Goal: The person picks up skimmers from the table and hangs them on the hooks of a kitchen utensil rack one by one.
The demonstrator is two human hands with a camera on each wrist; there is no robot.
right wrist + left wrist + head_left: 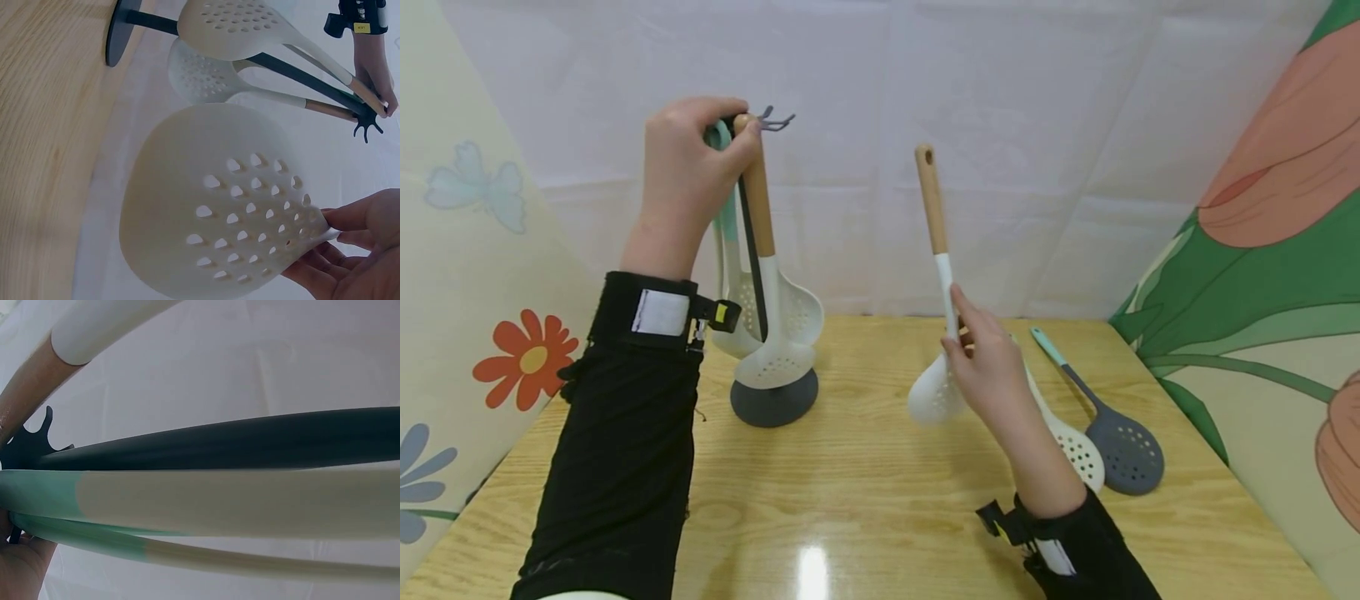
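Closest to the person, two black sleeves reach out over the shiny wooden counter (865, 500). The right hand (988, 367) has its fingers curled around the white neck of a white spoon with holes (934, 396), just above the bowl. This spoon is lifted off the counter, with its bowl down low and its brown wooden handle pointing up. In the right wrist view the bowl looks big and round, with rows of little holes, and the fingertips (350, 219) touch its edge. Just to the right of that hand, a second white spoon with holes (1075, 446) lies flat on the counter. Beside it lies a dark grey spoon with holes (1123, 450) that has a light green handle. A bit farther back on the left stands a rack (773, 398) with a round dark base and a thin dark pole. Some white spoons with holes (782, 333) hang from little hooks at the top of it, bowls down. The left hand (688, 171) is up high at the top of the rack, fingers closed around the ends of the hanging handles, one brown wood and one light green. Behind everything hangs a white cloth (1000, 100), with flower pictures on both sides.
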